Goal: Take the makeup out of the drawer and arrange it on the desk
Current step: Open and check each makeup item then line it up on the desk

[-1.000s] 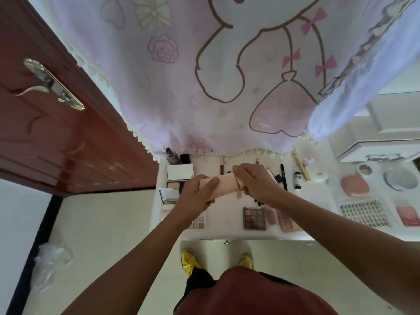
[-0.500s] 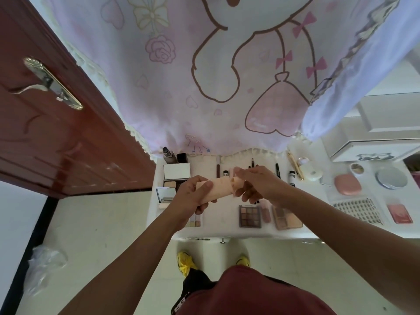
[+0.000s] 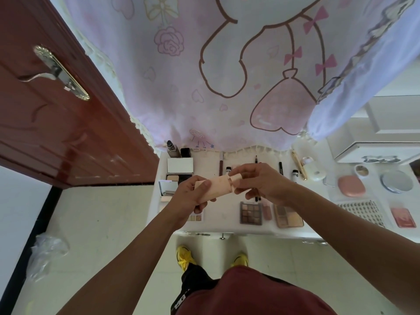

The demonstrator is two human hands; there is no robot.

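A peach-coloured makeup tube [image 3: 219,187] is held level above the white desk [image 3: 227,227]. My left hand [image 3: 192,197] grips its flat end, and my right hand [image 3: 261,181] pinches its cap end [image 3: 236,178]. On the desk lie a brown eyeshadow palette [image 3: 250,213], a contour palette [image 3: 288,216], an open white compact [image 3: 179,165], pencils [image 3: 221,165] and small bottles [image 3: 295,173]. No open drawer shows in this view.
A pink cartoon curtain [image 3: 227,76] hangs behind the desk. A red-brown door [image 3: 56,114] stands at the left. To the right sit a pink case [image 3: 351,186], a round mirror [image 3: 396,181], a lash tray [image 3: 361,212] and a white box [image 3: 375,146]. A plastic bag [image 3: 46,251] lies on the floor.
Both hands have lifted the tube slightly and tilted it, cap end higher. My right hand's fingers have shifted on the cap. The camera has drifted a little.
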